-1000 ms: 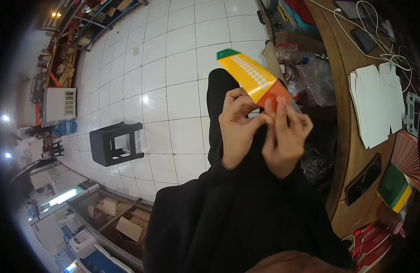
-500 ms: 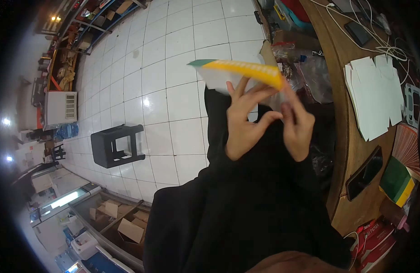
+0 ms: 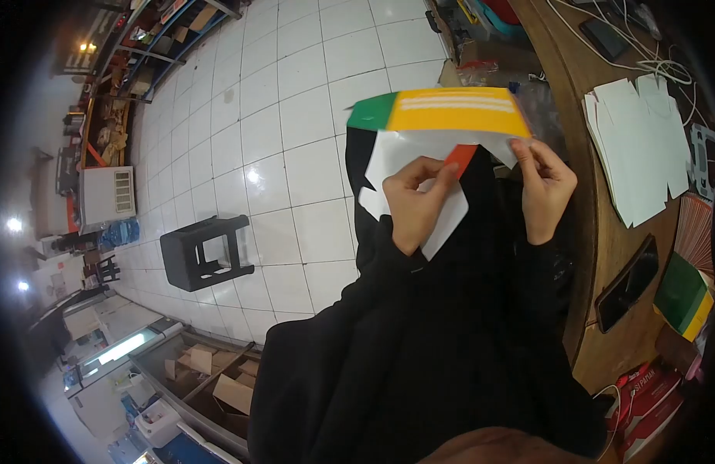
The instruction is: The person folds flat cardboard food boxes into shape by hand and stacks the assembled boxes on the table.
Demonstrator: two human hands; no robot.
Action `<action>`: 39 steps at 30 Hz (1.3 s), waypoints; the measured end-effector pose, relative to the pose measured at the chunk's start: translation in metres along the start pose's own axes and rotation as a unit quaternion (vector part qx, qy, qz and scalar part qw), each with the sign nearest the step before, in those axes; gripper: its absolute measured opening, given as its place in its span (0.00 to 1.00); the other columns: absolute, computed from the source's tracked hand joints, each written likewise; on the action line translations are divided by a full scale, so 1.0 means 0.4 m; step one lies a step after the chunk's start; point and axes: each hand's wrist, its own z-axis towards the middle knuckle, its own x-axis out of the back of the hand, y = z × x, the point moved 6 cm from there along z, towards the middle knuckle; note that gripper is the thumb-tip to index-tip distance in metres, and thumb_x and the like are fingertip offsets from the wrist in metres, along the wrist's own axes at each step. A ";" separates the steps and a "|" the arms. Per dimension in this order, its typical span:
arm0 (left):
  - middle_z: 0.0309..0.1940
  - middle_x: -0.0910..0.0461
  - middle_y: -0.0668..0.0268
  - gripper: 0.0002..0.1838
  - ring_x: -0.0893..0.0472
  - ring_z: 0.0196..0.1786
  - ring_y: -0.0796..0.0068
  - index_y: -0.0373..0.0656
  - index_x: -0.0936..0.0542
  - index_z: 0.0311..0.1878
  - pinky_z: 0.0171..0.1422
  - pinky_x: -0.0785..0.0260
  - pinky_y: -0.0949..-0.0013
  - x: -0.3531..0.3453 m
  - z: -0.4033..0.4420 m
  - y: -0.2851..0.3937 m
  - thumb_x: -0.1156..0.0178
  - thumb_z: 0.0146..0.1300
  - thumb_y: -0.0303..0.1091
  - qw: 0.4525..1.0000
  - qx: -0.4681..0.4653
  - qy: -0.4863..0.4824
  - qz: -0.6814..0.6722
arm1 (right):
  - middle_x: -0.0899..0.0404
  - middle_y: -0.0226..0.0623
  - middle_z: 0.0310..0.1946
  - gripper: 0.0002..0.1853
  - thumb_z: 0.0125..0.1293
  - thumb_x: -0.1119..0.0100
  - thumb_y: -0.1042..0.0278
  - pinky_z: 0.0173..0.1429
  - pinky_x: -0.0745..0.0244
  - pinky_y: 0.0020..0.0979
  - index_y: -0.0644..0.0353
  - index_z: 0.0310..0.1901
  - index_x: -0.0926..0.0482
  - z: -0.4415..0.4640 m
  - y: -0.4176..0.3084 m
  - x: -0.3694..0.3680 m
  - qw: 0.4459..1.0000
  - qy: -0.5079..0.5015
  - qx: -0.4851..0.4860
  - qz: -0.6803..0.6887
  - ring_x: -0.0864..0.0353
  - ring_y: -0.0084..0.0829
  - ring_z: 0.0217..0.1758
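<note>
A die-cut card sheet (image 3: pixel 460 110), yellow and green outside and white inside, is held up over my lap with its panels bent. My left hand (image 3: pixel 419 203) pinches a flap of it, with a red-orange strip showing by the thumb. At the sheet's right end, my right hand (image 3: pixel 546 189) has a corner between thumb and fingers. The sheet's white lower part hangs behind and below my left hand, partly hidden by it.
On the wooden table (image 3: pixel 580 100) at right lie a stack of white notched sheets (image 3: pixel 632 151), a black phone (image 3: pixel 627 284), a green-and-yellow piece (image 3: pixel 680 296) and white cables. Red packages (image 3: pixel 648 406) are at lower right. A black stool (image 3: pixel 206 251) stands on the tiled floor.
The sheet has turned so its yellow and green face shows more. My left hand has gone from spread fingers to pinching a flap; my right hand has moved right to the corner.
</note>
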 end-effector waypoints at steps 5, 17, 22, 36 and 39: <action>0.34 0.24 0.65 0.11 0.25 0.36 0.74 0.35 0.26 0.40 0.42 0.34 0.74 0.019 -0.010 -0.011 0.42 0.56 0.31 0.997 -0.062 0.043 0.029 | 0.21 0.39 0.26 0.10 0.47 0.41 0.82 0.34 0.31 0.22 0.64 0.34 0.20 -0.028 -0.070 -0.056 0.970 -0.090 0.161 -0.158 0.23 0.28 0.29; 0.32 0.23 0.68 0.08 0.28 0.34 0.82 0.36 0.26 0.41 0.41 0.38 0.80 -0.001 -0.003 -0.005 0.44 0.58 0.27 0.992 -0.019 0.046 -0.119 | 0.24 0.39 0.26 0.06 0.50 0.44 0.82 0.35 0.31 0.25 0.66 0.31 0.25 -0.032 -0.054 -0.109 0.976 -0.126 0.149 -0.098 0.23 0.31 0.29; 0.34 0.25 0.67 0.10 0.26 0.36 0.79 0.37 0.27 0.42 0.44 0.35 0.76 0.010 0.011 0.011 0.43 0.57 0.26 0.988 -0.111 0.038 -0.095 | 0.23 0.37 0.25 0.05 0.49 0.41 0.80 0.34 0.30 0.23 0.66 0.29 0.24 -0.038 -0.057 -0.114 0.980 -0.150 0.124 -0.043 0.22 0.27 0.28; 0.38 0.26 0.57 0.14 0.24 0.39 0.72 0.31 0.30 0.40 0.44 0.28 0.73 0.034 -0.007 0.024 0.41 0.49 0.16 0.986 -0.060 -0.009 -0.156 | 0.21 0.38 0.31 0.09 0.47 0.42 0.83 0.34 0.29 0.22 0.63 0.32 0.20 -0.047 -0.042 -0.154 0.947 -0.261 0.183 -0.023 0.22 0.28 0.28; 0.40 0.27 0.55 0.13 0.24 0.40 0.71 0.31 0.30 0.41 0.44 0.28 0.71 0.049 -0.012 0.011 0.42 0.51 0.16 0.975 -0.084 0.060 -0.197 | 0.29 0.40 0.44 0.14 0.49 0.39 0.72 0.42 0.30 0.25 0.59 0.41 0.21 -0.062 -0.024 -0.175 0.929 -0.339 0.148 -0.029 0.28 0.32 0.45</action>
